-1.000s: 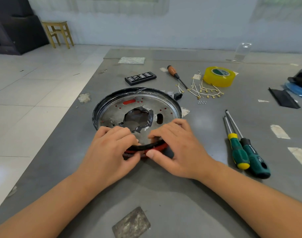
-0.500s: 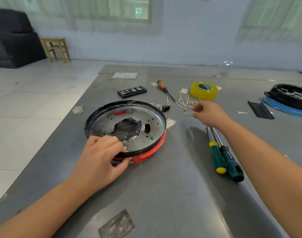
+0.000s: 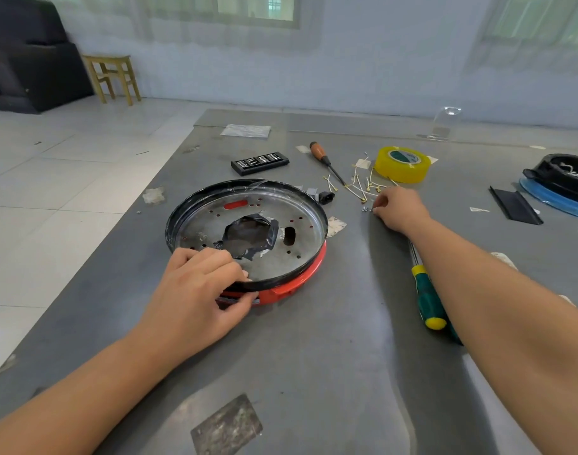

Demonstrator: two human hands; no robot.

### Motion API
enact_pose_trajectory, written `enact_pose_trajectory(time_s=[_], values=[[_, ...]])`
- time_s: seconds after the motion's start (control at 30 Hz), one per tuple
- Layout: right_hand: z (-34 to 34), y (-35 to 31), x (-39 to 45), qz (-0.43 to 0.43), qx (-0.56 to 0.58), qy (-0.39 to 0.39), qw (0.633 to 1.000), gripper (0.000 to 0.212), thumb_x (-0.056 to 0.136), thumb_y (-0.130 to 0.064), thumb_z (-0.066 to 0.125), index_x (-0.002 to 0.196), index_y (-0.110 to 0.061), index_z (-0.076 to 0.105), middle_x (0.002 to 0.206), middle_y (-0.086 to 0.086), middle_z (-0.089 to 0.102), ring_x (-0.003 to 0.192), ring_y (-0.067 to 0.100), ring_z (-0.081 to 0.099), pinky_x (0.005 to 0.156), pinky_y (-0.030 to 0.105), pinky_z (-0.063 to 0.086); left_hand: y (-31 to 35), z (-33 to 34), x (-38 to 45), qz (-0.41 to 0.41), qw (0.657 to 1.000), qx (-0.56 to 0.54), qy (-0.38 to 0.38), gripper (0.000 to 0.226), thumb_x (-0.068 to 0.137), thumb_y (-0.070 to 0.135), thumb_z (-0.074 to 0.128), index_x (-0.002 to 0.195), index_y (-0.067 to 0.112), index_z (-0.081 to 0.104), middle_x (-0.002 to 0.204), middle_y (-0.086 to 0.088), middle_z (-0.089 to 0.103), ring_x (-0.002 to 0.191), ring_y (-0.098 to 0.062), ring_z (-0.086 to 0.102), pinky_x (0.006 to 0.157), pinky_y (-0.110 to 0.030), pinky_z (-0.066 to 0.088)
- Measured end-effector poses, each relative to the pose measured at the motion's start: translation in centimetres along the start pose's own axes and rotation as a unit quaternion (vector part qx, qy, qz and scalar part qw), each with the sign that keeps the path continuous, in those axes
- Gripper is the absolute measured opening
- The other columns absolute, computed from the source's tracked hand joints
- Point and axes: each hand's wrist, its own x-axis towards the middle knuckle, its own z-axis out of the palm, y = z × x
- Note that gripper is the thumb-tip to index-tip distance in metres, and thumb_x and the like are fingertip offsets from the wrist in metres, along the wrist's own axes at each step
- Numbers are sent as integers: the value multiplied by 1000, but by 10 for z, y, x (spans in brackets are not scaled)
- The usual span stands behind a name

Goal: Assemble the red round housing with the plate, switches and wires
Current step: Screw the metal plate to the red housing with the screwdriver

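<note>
The red round housing (image 3: 291, 284) lies on the grey table with a round metal plate (image 3: 274, 224) in a black rim on top of it. My left hand (image 3: 195, 290) grips the near edge, fingers over the rim and thumb on the red side. My right hand (image 3: 401, 208) reaches to the right of the housing and its fingertips pinch at the small screws (image 3: 366, 209). Short wires with brass terminals (image 3: 363, 188) lie just beyond. A small black socket part (image 3: 327, 196) sits by the far rim.
Two green-handled screwdrivers (image 3: 429, 300) lie under my right forearm. Farther back are a yellow tape roll (image 3: 402, 164), an orange-handled screwdriver (image 3: 322, 157) and a black bit case (image 3: 259, 163). Another black housing on a blue ring (image 3: 563, 188) stands at the right edge.
My right hand left the housing's near edge and reached right and away to the screws. My left hand kept its hold on the rim. My view rose.
</note>
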Motion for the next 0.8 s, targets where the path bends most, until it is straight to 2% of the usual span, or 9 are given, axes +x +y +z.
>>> enact_pose_trajectory(time_s=[0.1, 0.2, 0.3, 0.37, 0.43, 0.53, 0.63, 0.7, 0.8], values=[[2, -1, -1, 2, -6, 6, 1000, 9, 98, -20, 65, 102, -15, 70, 114, 14, 70, 109, 33, 61, 84, 34, 49, 0, 0, 0, -1, 1000, -2, -2, 25, 87, 42, 63, 83, 19, 70, 81, 11, 61, 82, -16, 62, 77, -42, 44], [-3, -2, -6, 7, -13, 4, 1000, 11, 98, -19, 61, 102, -12, 70, 113, 16, 69, 107, 34, 61, 85, 38, 51, 1, 0, 0, -4, 1000, -2, 1, 25, 87, 42, 63, 82, 19, 70, 81, 11, 61, 82, -15, 60, 78, -42, 43], [-17, -12, -18, 8, 20, 57, 998, 12, 93, -12, 57, 94, -9, 68, 102, 18, 69, 96, 37, 62, 78, 38, 51, 1, 0, 1, -6, 1000, -1, 6, 25, 86, 41, 62, 82, 18, 69, 81, 11, 61, 83, -15, 60, 79, -40, 43], [-30, -28, -31, -27, 57, 105, 992, 7, 88, -11, 60, 87, -8, 66, 87, 12, 68, 89, 34, 63, 75, 38, 52, 1, -1, 1, -7, 1000, -2, 3, 24, 86, 41, 62, 82, 18, 69, 82, 11, 61, 83, -16, 61, 78, -41, 44], [-43, -53, -52, -69, 130, 109, 983, 4, 84, -15, 68, 81, -15, 65, 77, -1, 68, 82, 24, 66, 72, 35, 54, 2, -2, 1, -8, 1000, -2, -1, 25, 86, 42, 62, 82, 19, 69, 83, 11, 63, 83, -17, 63, 78, -42, 45], [-57, -94, -89, -150, 215, 24, 965, 10, 79, -20, 77, 78, -23, 67, 70, -7, 75, 73, 9, 72, 69, 32, 59, 3, -3, 1, -5, 1000, -3, -6, 26, 87, 42, 62, 82, 19, 71, 83, 10, 64, 83, -18, 65, 78, -43, 46], [-59, -129, -117, -223, 239, -92, 941, 10, 80, -17, 76, 85, -21, 68, 74, -8, 77, 73, 8, 74, 71, 33, 59, 2, -6, 1, -5, 1000, -5, -13, 27, 88, 43, 61, 83, 19, 72, 84, 9, 65, 84, -20, 67, 78, -43, 45], [-55, -146, -127, -260, 226, -146, 927, 10, 81, -17, 75, 87, -20, 68, 76, -8, 78, 73, 10, 75, 73, 32, 59, 1, -8, 1, -5, 1000, -1, -19, 28, 88, 43, 60, 83, 18, 73, 83, 8, 66, 84, -21, 68, 78, -42, 44], [-46, -160, -132, -305, 173, -208, 913, 6, 85, -17, 74, 88, -20, 70, 77, -10, 78, 70, 6, 73, 70, 18, 57, 1, -9, 2, 0, 1000, 1, -30, 31, 89, 45, 60, 84, 18, 73, 84, 7, 66, 85, -22, 69, 77, -44, 46]])
